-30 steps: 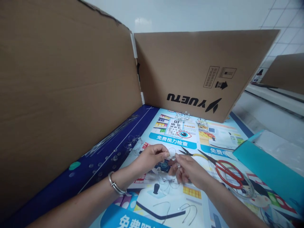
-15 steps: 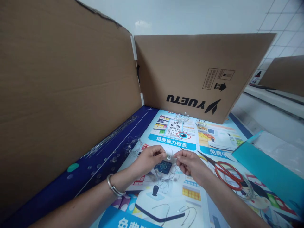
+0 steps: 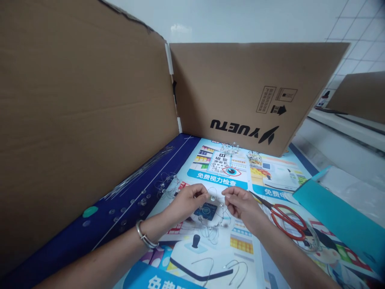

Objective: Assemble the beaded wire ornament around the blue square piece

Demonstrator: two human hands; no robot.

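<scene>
Loose beads (image 3: pixel 142 202) are seen on the worktop (image 3: pixel 100 222) at nine o'clock from the left hand (image 3: pixel 188 204), by which beaded wire (image 3: pixel 212 198) is pinched between closed thumb and finger. The bead step appears in hand; a fine, steady pinch seems called for. At three o'clock, the right hand (image 3: pixel 242 206) is set apart, fingertips bunched; whether wire is gripped there cannot be told. Scissors (image 3: pixel 288 222) lie beyond, towards four o'clock.

Glossy clear bead (image 3: pixel 213 198), shiny metal bracelet (image 3: pixel 145 240), matt cardboard panel (image 3: pixel 240 88)
</scene>
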